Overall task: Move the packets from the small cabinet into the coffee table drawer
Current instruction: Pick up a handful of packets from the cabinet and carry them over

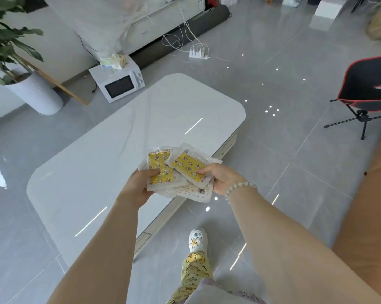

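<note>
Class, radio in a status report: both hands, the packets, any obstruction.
Left hand grips yellow-patterned plastic packets. Right hand pinches top packet. Over white glossy coffee table; nothing in the way.

Just behind the grip of the right hand [220, 178], a bracelet [240, 189] of pale, round, milky beads circles the wrist. The forearms leading to it and to the left hand [139, 185] are bare. Below the grip, nearer the body, one trouser leg [195, 268] shows yellow cloth printed with small cartoon figures, ending in a white clog [197, 240] decorated with a yellow starfish charm and smaller pale charms.
</note>
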Demonstrator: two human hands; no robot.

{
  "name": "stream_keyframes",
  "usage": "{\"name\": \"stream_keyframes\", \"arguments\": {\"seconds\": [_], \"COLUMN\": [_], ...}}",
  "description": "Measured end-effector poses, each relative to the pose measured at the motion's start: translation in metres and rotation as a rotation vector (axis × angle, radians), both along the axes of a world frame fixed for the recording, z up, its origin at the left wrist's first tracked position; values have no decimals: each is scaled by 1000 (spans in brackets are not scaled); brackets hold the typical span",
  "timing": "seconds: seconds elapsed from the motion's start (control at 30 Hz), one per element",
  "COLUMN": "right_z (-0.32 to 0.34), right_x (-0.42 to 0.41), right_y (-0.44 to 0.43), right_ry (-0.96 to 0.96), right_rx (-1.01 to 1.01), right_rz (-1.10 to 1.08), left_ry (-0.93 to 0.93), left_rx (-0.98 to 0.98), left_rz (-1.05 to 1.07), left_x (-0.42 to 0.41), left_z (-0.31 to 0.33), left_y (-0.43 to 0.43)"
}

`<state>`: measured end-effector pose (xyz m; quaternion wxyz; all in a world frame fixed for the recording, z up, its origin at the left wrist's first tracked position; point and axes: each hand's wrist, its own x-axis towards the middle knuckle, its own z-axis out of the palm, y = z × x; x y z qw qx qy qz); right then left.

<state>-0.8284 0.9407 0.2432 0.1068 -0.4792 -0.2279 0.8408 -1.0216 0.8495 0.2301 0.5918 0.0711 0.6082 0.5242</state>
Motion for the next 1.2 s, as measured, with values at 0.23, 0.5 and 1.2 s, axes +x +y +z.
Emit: {"name": "stream_keyframes", "arguments": {"seconds": [0.23, 0.5, 1.2], "right_z": [-7, -42, -253], "right_x": [-53, -104, -155], "right_y": [86, 151, 217], "right_ry": [-47, -82, -259], "right_rx": [-10, -18, -285], "right_rz": [34, 70, 646], "left_ry": [-45, -98, -307], "left_rx": [-4, -21, -288], "left_rz": [35, 129, 650], "left_x": [-46, -81, -69], "left_z": [-10, -31, -231], "left_y": [75, 126, 130]}}
